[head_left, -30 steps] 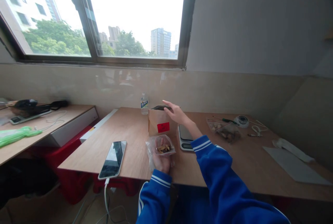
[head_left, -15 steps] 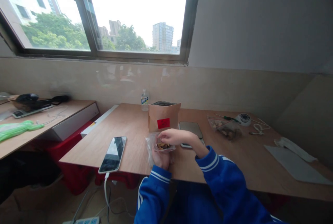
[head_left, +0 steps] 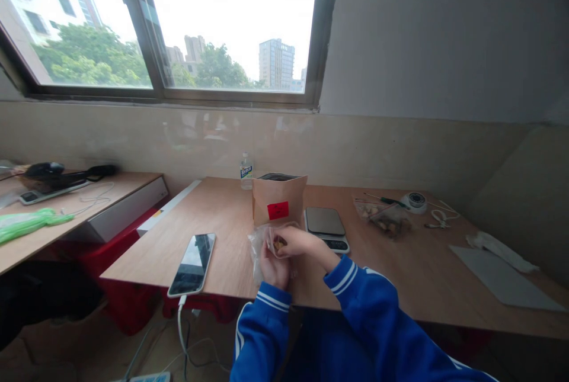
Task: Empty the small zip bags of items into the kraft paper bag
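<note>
My left hand is wrapped around a small clear plastic bag with brown pieces inside, held just above the wooden table's near edge. My right hand is curled over the bag's mouth, fingers pinched at its top. Right behind the bag stands a brown paper bag with a red label, open at the top. A small digital scale lies to its right.
A phone on a charging cable lies at the table's left edge. A water bottle stands by the wall. Another clear bag of pieces, a screwdriver, a round device, white cords and a grey sheet occupy the right side.
My right hand came back from the top of the paper bag to the small plastic bag and now pinches at its mouth, uncovering the scale. My left hand kept its hold.
</note>
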Motion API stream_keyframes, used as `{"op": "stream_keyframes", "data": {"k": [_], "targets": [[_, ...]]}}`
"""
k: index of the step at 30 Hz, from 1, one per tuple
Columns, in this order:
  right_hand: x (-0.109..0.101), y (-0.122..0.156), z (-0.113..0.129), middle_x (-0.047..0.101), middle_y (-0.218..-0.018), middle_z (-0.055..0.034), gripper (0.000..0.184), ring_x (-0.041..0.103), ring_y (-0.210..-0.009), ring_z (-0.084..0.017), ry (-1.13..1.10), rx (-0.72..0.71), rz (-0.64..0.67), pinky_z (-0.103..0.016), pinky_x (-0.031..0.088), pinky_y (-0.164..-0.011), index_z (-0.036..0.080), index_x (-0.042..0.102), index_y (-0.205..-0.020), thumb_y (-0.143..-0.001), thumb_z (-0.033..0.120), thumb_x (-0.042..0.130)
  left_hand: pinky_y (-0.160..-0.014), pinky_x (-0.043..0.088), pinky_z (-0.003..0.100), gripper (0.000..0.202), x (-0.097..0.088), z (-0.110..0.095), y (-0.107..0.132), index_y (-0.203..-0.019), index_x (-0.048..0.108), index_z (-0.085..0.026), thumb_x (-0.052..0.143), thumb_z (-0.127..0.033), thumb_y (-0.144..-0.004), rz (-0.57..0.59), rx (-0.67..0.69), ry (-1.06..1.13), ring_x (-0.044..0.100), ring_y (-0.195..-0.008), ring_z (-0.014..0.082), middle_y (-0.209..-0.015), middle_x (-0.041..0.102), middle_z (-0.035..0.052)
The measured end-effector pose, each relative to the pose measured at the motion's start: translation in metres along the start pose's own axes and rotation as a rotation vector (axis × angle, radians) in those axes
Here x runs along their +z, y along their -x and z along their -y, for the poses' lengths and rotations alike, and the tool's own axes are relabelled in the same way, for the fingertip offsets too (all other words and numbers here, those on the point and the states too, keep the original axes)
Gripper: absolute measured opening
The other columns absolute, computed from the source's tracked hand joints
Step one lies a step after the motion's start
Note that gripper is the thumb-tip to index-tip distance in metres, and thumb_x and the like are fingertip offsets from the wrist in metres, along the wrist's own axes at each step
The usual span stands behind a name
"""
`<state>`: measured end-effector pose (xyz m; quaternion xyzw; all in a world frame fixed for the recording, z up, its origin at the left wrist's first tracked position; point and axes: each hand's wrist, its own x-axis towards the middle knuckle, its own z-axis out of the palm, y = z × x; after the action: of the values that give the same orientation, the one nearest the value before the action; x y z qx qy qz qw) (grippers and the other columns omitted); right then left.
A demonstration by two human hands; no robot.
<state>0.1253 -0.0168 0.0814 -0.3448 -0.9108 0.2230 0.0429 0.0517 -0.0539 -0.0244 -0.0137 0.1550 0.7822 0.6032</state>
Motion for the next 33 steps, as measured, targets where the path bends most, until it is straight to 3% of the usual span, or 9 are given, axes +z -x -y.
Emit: {"op": "stream_keyframes", "data": {"k": [5, 10, 15, 18, 19, 24, 27, 30, 33], "targets": [[-0.012, 0.004, -0.006, 0.067, -0.08, -0.0029, 0.014, 0.058, -0.069, -0.013, -0.145, -0.036, -0.041, -0.02, 0.041, -0.058, 0.014, 0.065, -0.081, -0.07, 0.006, 0.062, -0.082, 0.052, 0.031, 0.035, 0.01, -0.003, 0.007, -0.098, 0.067, -0.016, 0.035, -0.028, -0.092, 0.026, -0.042, 0.01, 0.065, -0.094, 0.0177, -0.097, 0.069, 0.0077], [-0.027, 0.009, -0.008, 0.068, -0.082, -0.0021, 0.012, 0.061, -0.071, -0.013, -0.305, -0.142, -0.11, -0.021, 0.045, -0.063, 0.016, 0.067, -0.083, -0.073, 0.012, 0.062, -0.091, 0.049, 0.035, 0.035, 0.012, -0.003, 0.009, -0.101, 0.066, -0.016, 0.035, -0.029, -0.092, 0.043, -0.048, -0.002, 0.062, -0.102, 0.0195, -0.104, 0.068, 0.0083], [-0.078, 0.001, 0.005, 0.068, -0.089, -0.0033, 0.017, 0.062, -0.08, -0.014, -0.509, -0.316, -0.496, -0.026, 0.05, -0.074, 0.016, 0.065, -0.093, -0.079, 0.023, 0.059, -0.093, 0.048, 0.045, 0.032, 0.01, -0.003, 0.007, -0.107, 0.065, -0.023, 0.037, -0.028, -0.092, 0.01, -0.041, 0.011, 0.061, -0.105, 0.0217, -0.11, 0.067, 0.0058], [-0.106, -0.01, 0.013, 0.067, -0.092, -0.0029, 0.02, 0.062, -0.082, -0.013, -0.489, -0.311, -0.854, -0.029, 0.049, -0.081, 0.018, 0.063, -0.099, -0.083, 0.025, 0.055, -0.093, 0.047, 0.047, 0.031, 0.008, -0.003, 0.006, -0.111, 0.063, -0.026, 0.039, -0.028, -0.092, 0.014, -0.023, 0.012, 0.061, -0.104, 0.021, -0.112, 0.067, 0.0051], [-0.111, -0.014, 0.012, 0.067, -0.094, -0.0032, 0.02, 0.061, -0.083, -0.013, -0.438, -0.299, -0.909, -0.03, 0.049, -0.083, 0.018, 0.064, -0.1, -0.084, 0.025, 0.053, -0.093, 0.047, 0.046, 0.031, 0.007, -0.003, 0.006, -0.112, 0.063, -0.026, 0.039, -0.029, -0.092, 0.025, -0.025, 0.006, 0.062, -0.103, 0.0208, -0.113, 0.067, 0.0054], [-0.1, -0.02, -0.004, 0.062, -0.115, -0.0104, 0.023, 0.054, -0.11, -0.02, -0.109, -0.242, -0.661, -0.037, 0.04, -0.099, 0.018, 0.066, -0.104, -0.087, 0.019, 0.05, -0.091, 0.048, 0.043, 0.033, 0.008, -0.004, 0.006, -0.114, 0.063, -0.025, 0.037, -0.03, -0.093, 0.039, -0.041, 0.004, 0.063, -0.099, 0.0194, -0.11, 0.067, 0.0062], [-0.087, -0.011, -0.006, 0.049, -0.134, -0.0116, 0.03, 0.041, -0.127, -0.022, -0.05, -0.254, -0.735, -0.042, 0.031, -0.107, 0.02, 0.062, -0.115, -0.09, 0.019, 0.044, -0.09, 0.049, 0.04, 0.034, 0.009, -0.004, 0.007, -0.112, 0.063, -0.024, 0.036, -0.029, -0.093, 0.016, -0.048, 0.022, 0.064, -0.096, 0.018, -0.109, 0.068, 0.0062], [-0.081, 0.005, 0.005, 0.054, -0.124, -0.0102, 0.03, 0.048, -0.118, -0.021, -0.106, -0.288, -0.802, -0.04, 0.036, -0.102, 0.02, 0.064, -0.106, -0.088, 0.014, 0.041, -0.091, 0.049, 0.04, 0.032, 0.01, -0.003, 0.008, -0.112, 0.063, -0.025, 0.037, -0.028, -0.092, 0.007, -0.033, 0.02, 0.063, -0.099, 0.0184, -0.11, 0.067, 0.0051], [-0.074, 0.018, 0.016, 0.064, -0.098, -0.0062, 0.031, 0.059, -0.092, -0.016, -0.23, -0.259, -0.59, -0.03, 0.046, -0.084, 0.017, 0.068, -0.091, -0.082, 0.007, 0.04, -0.09, 0.049, 0.04, 0.032, 0.011, -0.003, 0.009, -0.11, 0.063, -0.023, 0.037, -0.028, -0.092, 0.012, -0.025, -0.006, 0.063, -0.1, 0.0191, -0.11, 0.067, 0.0058]]}}
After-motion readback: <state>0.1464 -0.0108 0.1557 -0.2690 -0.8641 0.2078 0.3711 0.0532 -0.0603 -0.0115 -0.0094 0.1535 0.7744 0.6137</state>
